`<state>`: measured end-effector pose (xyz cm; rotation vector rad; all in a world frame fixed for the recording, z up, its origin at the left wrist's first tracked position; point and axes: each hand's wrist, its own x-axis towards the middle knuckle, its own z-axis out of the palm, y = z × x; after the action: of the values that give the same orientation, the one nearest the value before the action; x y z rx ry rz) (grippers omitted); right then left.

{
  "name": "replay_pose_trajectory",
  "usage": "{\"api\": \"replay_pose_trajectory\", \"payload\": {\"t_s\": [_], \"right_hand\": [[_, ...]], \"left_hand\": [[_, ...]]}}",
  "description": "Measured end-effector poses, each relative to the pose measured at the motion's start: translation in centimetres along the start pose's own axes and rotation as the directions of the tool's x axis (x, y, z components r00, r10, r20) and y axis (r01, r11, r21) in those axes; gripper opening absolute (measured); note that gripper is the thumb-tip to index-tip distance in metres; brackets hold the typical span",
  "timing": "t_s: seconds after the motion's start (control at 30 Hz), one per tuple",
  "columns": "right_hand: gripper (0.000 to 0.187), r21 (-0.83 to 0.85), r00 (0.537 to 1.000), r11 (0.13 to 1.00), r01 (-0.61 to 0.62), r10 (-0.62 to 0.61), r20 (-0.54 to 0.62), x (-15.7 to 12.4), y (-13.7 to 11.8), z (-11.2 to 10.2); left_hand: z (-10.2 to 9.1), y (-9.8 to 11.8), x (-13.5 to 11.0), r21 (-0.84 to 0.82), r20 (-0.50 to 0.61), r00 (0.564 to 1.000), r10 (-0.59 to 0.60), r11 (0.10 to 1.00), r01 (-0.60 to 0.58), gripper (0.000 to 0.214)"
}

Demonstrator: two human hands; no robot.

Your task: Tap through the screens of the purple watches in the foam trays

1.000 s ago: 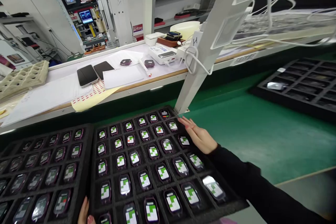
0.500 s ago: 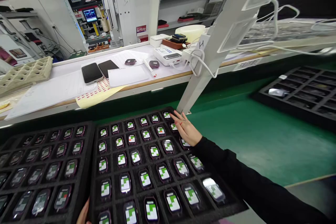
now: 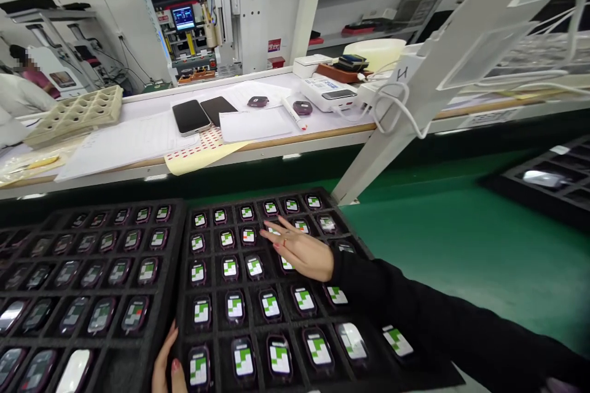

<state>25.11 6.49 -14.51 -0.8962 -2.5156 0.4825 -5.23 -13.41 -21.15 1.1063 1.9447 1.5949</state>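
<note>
A black foam tray (image 3: pixel 258 334) holds smartwatches in rows of compartments, with green-and-white patterns lit on most of their screens. Over its upper rows, my right hand (image 3: pixel 302 252) is open, palm down and fingers stretched out. The fingertips are near a smartwatch (image 3: pixel 248 236) with an orange patch; whether they touch a screen I cannot tell. My left hand (image 3: pixel 166 361) grips the tray's left edge at the bottom of the view, mostly out of frame. My right hand and sleeve cover several watches.
Another foam tray (image 3: pixel 159 295) of smartwatches, many dim, stands close on the left. Behind are a bench (image 3: pixel 271 146) with phones (image 3: pixel 190 117), papers and a marker (image 3: pixel 294 114), and a slanted post (image 3: pixel 369 166). A third tray (image 3: pixel 544 172) lies at right. A person (image 3: pixel 32 73) is far left.
My right hand has moved left and nearer, from the tray's far right corner to its upper middle. The view has shifted, and more of my left hand shows at the tray's edge.
</note>
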Motion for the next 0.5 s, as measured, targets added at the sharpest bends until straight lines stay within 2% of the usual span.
{"api": "replay_pose_trajectory", "payload": {"t_s": [0.13,0.3,0.5], "right_hand": [[0.049,0.03,0.997,0.997,0.07,-0.071,0.036,2.1,-0.9,1.8],[0.047,0.044,0.996,0.996,0.08,-0.081,0.025,3.2,-0.5,3.2],[0.048,0.053,0.997,0.996,0.07,-0.071,0.007,3.3,-0.5,2.4]], "left_hand": [[0.0,-0.1,-0.2,0.043,-0.009,0.997,0.071,0.997,-0.071,0.032],[-0.3,-0.5,-0.3,0.095,0.016,0.995,0.1,0.99,-0.101,0.032],[-0.3,-0.5,-0.3,0.097,0.0,0.993,0.12,0.988,-0.12,0.032]]}}
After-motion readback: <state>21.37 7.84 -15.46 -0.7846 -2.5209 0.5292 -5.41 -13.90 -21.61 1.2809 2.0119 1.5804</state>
